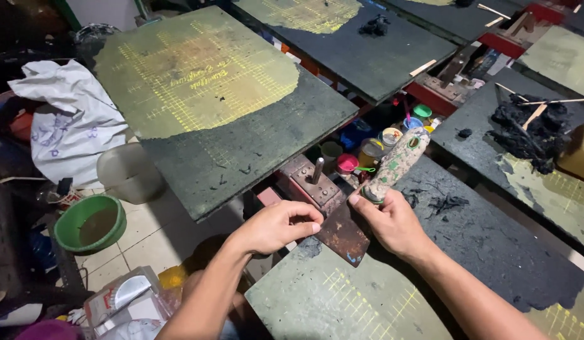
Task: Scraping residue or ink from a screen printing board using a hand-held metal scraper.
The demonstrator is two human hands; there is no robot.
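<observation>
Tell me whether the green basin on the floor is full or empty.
Neither: the green basin stands upright on the tiled floor with a shallow layer of murky brown liquid at its bottom, well below the rim.

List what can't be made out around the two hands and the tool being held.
- Left hand: curled fingers hide whatever it presses or grips on the rusty metal plate.
- Paint-spattered tool in the right hand: its lower end is covered by the fingers, so its working tip is unseen.
- Small paint pots: partly behind the tool; contents too small to tell.
- Both arms: cut off by the bottom edge.
</observation>
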